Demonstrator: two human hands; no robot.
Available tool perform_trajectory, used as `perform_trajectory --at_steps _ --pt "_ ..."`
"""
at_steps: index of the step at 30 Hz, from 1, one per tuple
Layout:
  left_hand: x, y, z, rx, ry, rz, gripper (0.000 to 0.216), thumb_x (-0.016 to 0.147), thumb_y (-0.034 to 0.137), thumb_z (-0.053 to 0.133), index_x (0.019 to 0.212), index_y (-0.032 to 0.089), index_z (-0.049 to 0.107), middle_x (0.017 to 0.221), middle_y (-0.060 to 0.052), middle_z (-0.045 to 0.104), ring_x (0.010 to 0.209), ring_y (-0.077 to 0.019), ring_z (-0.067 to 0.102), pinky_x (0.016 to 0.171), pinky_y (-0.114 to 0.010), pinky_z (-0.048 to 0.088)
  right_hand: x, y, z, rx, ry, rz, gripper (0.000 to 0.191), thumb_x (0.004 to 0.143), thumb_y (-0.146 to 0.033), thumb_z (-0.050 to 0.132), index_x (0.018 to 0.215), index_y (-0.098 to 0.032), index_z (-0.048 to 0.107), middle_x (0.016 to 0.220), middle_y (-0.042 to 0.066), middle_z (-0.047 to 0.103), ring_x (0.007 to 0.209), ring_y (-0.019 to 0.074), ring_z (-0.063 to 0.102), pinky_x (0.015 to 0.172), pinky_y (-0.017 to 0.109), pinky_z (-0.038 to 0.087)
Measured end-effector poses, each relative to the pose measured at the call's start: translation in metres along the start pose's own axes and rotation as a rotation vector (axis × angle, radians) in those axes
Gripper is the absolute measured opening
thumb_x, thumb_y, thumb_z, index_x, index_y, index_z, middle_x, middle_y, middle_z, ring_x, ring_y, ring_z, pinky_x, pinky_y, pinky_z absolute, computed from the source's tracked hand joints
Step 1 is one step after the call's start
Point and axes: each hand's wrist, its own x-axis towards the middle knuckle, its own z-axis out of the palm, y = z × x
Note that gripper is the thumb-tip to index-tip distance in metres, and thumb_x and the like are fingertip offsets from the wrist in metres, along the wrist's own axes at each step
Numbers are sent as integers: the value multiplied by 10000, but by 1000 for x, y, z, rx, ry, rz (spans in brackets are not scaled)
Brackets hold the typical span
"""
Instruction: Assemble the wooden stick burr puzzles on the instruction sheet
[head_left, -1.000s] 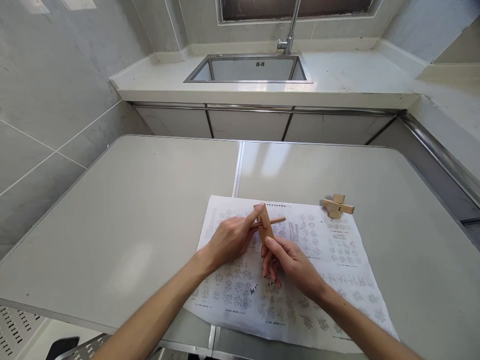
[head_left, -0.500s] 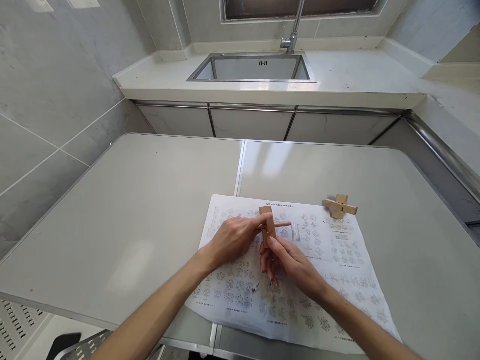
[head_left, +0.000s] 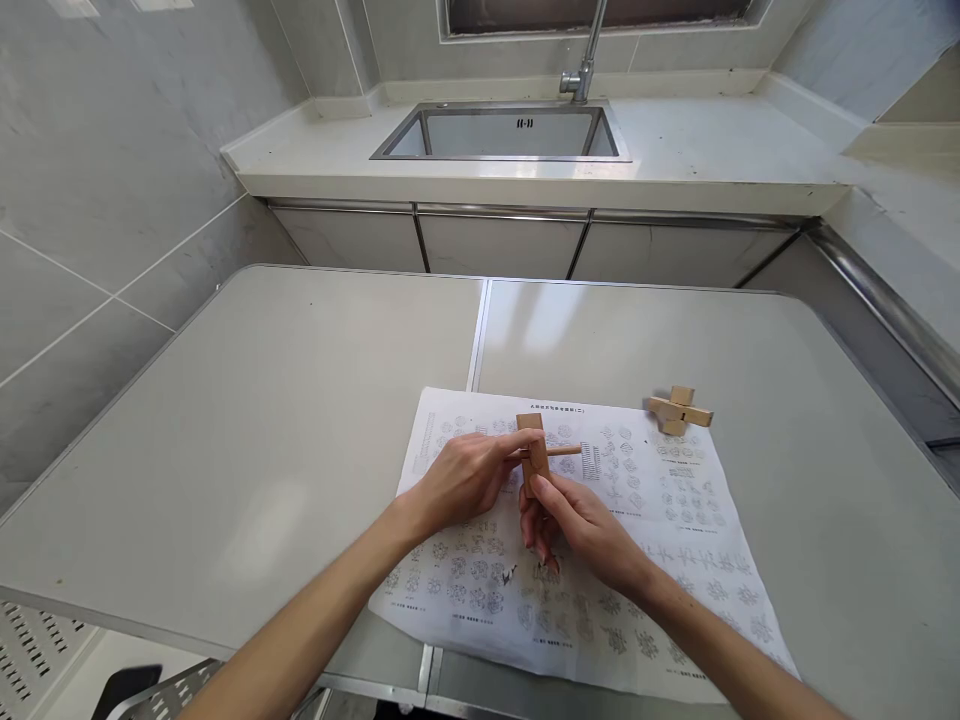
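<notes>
Between my two hands, above a printed sheet point(head_left: 442, 620), is a small wooden puzzle point(head_left: 529, 422): a flat upright block with a thin wooden rod point(head_left: 564, 451) sticking out to the right. My left hand point(head_left: 469, 472) grips it from the left, its index finger laid across the block and its other fingers partly hidden. The thumb of my right hand point(head_left: 581, 520) presses on the lower end of the block, with the remaining fingers curled below. A second wooden puzzle point(head_left: 677, 412), shaped like a cross, rests at the sheet's upper right corner.
The sheet shows rows of puzzle diagrams and lies on a pale folding table point(head_left: 247, 420) with a metal seam point(head_left: 478, 335). Beyond the table are a white counter point(head_left: 712, 140), a sink point(head_left: 502, 158) and a faucet point(head_left: 581, 82). Tiled walls stand left and right.
The camera view has shifted very slightly. Both hands keep their hold on the wooden puzzle with almost no movement.
</notes>
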Motion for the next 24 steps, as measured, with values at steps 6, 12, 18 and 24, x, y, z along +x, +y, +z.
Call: perform_trajectory --at_steps 6,12,18,24 --pt "1 1 -2 -53 -2 0 396 995 75 427 1361 225 424 945 -30 778 729 -181 718 681 -279 517 -1 -1 1 -12 -13 8 496 1020 -692 512 898 -215 572 687 14 668 488 146 576 428 261 466" --pt "2 3 -4 -96 -23 -22 366 996 69 408 1324 230 421 923 -22 764 712 -170 695 690 -280 522 -1 -1 1 -50 -19 15 502 1014 -705 506 890 -223 574 680 12 667 464 152 556 432 282 463" --pt "0 1 -3 -67 -60 -22 503 963 42 405 1427 237 398 913 -8 752 722 -165 688 729 -284 535 -2 -4 -1 -58 -43 20 493 1046 -676 472 898 -215 567 639 -3 647 454 139 548 420 257 455" --pt "0 1 -5 -93 -50 -7 515 915 8 405 1381 228 412 979 -28 758 761 -166 698 746 -286 539 -1 -3 -1 -60 -50 34 502 1046 -682 463 889 -215 560 626 -12 642 425 131 536 406 255 445"
